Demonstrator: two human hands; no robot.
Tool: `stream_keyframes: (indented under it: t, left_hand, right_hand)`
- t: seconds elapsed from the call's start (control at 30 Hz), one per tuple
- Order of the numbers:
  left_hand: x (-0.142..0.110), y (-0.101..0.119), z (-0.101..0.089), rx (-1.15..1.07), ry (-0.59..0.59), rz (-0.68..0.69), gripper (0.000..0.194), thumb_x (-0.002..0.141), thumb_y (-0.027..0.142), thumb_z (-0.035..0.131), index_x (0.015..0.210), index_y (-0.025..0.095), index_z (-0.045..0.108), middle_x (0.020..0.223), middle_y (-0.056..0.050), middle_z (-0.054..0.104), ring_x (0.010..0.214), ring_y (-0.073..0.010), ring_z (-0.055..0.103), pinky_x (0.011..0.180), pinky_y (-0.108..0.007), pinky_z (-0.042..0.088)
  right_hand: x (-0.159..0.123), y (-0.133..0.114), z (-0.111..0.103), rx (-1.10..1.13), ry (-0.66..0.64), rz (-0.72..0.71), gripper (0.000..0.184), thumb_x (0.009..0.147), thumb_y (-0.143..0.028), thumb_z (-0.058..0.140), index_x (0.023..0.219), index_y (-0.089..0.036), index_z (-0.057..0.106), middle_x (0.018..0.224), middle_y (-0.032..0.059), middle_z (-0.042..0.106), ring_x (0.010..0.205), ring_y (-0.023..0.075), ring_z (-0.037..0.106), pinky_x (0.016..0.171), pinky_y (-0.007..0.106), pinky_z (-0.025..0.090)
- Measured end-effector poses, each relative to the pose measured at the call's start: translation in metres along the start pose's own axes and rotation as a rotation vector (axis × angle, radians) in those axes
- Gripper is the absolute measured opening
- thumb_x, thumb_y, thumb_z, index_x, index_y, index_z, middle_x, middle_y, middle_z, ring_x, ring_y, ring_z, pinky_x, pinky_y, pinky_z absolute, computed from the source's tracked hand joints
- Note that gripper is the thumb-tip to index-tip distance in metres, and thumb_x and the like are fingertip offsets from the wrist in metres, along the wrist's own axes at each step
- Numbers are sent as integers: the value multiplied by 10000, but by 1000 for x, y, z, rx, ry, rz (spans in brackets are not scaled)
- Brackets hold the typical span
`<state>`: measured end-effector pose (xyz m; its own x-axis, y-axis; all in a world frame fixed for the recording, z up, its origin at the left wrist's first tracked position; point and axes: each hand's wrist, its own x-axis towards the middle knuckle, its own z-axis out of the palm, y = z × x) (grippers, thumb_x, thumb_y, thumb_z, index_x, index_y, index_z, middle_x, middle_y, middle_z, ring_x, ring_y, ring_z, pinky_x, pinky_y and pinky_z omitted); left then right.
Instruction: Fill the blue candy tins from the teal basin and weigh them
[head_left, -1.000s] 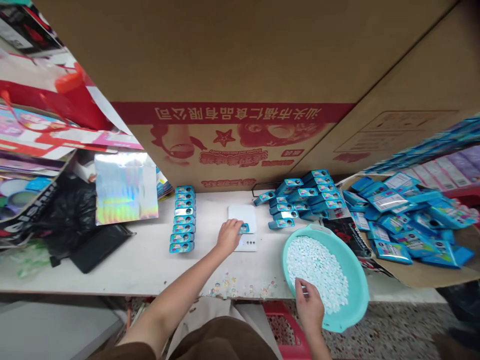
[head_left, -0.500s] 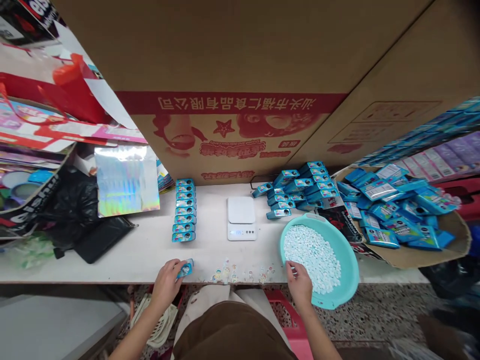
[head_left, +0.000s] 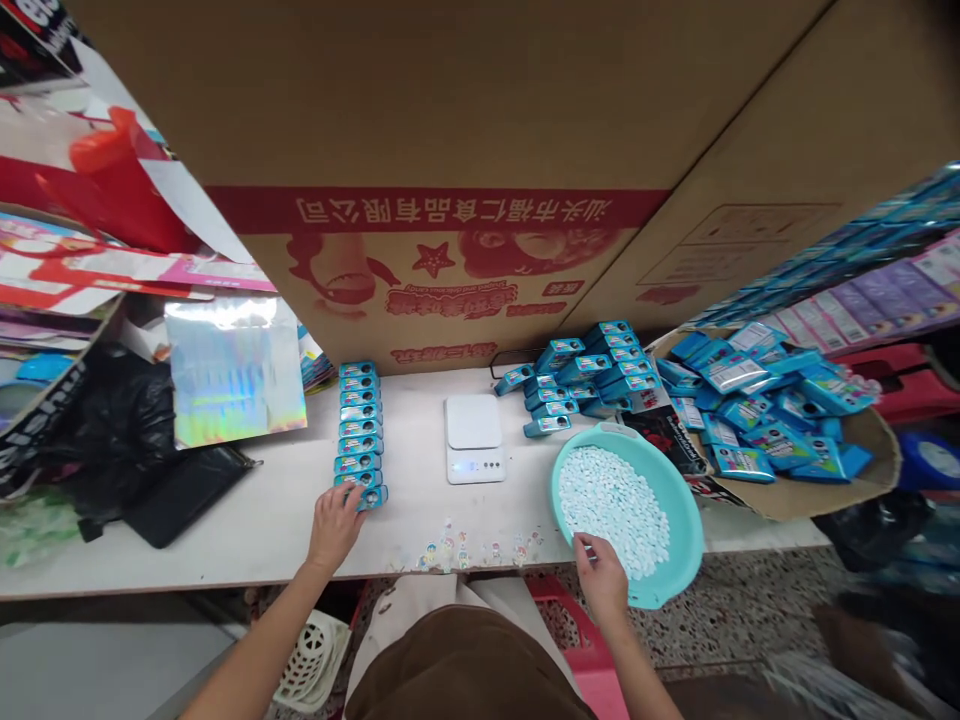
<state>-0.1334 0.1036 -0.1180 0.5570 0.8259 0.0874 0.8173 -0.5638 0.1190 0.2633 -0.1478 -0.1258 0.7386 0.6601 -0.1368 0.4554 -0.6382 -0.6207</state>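
My left hand (head_left: 336, 523) rests on the white table (head_left: 255, 520) with its fingers pinching a small blue box (head_left: 371, 497) at the near end of a row of blue boxes (head_left: 358, 425). My right hand (head_left: 601, 576) hovers at the near rim of a teal basin (head_left: 679, 500) full of small white pieces (head_left: 613, 508); its fingers are curled together, and what they hold is too small to name. A white scale (head_left: 474, 438) sits between the row and the basin, nothing on its plate.
A heap of blue boxes (head_left: 581, 377) lies behind the basin. A round cardboard tray (head_left: 877, 470) of flat blue packs is at the right. Large cardboard cartons (head_left: 450, 150) stand behind the table. A holographic sheet (head_left: 234, 372) and a black bag (head_left: 127, 430) lie at left.
My left hand took the blue box off the scale, drew it to the table's front edge, then set it at the near end of the row. The right hand stayed at the basin.
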Motion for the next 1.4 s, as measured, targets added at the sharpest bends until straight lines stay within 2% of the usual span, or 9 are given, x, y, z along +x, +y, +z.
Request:
stream_keyframes:
  t: [0.17,0.37,0.57,0.7,0.93,1.07,1.17,1.3,1.4]
  left_hand:
    - [18,36,-7,-97,76,201,295,806,358,577,1060,207,587,1062,-112,596,1059,-284,512,921,-439,388]
    - [100,152,2,-363,-28,376,386,838,310,527,1203,188,490,1184,-122,560,1140,-275,475,968,-434,374]
    - [208,285,30,-439,-135,209,572,787,334,597,1285,144,390,1271,-154,497,1199,-290,429,997,-419,354]
    - [253,326,45,-344,-287,193,480,743,297,657,1168,169,476,1137,-118,566,1096,-268,514,934,-372,387]
    - [271,339,59,-248,-361,226,420,757,212,626,1145,161,472,1117,-130,540,1032,-267,548,843,-356,433]
    - [261,335,51,-260,-379,262,343,779,158,562,1117,183,507,1094,-107,559,1019,-248,557,839,-343,451]
    - [243,308,29,-300,-314,245,339,800,185,535,1137,203,497,1112,-92,556,1058,-242,537,872,-342,452]
    - [219,247,-2,-399,-79,139,306,822,279,522,1113,187,506,1060,-98,562,1028,-249,541,900,-369,451]
    - [214,209,-9,-380,-8,46,318,818,308,513,1106,174,511,1037,-103,561,991,-258,549,878,-392,462]
  right_hand:
    - [4,6,0,35,7,21,439,826,-537,409,839,-166,643,860,109,654,762,221,583,760,363,451]
    - [12,21,-6,52,53,27,395,856,-491,403,831,-174,637,853,103,652,823,238,584,789,371,442]
    - [15,39,-19,5,64,-6,352,900,-415,383,840,-170,628,842,96,643,842,228,574,797,351,432]
    - [21,38,-21,-122,85,-46,307,923,-330,365,833,-183,619,821,77,630,815,214,549,764,327,409]
    - [29,34,-24,-221,128,-54,271,926,-256,379,770,-195,592,751,48,595,761,186,522,715,291,366]
    - [30,32,-28,-226,126,-60,273,926,-239,373,765,-194,589,745,44,588,748,176,519,695,281,353]
    - [31,32,-30,-232,119,-71,286,931,-241,360,768,-194,590,741,46,588,747,178,519,691,282,346]
    - [31,32,-30,-259,91,-70,295,930,-265,360,777,-198,603,747,51,598,747,190,517,702,295,341]
    - [31,33,-29,-247,76,-54,296,924,-260,358,810,-198,624,773,57,617,771,195,523,721,301,345]
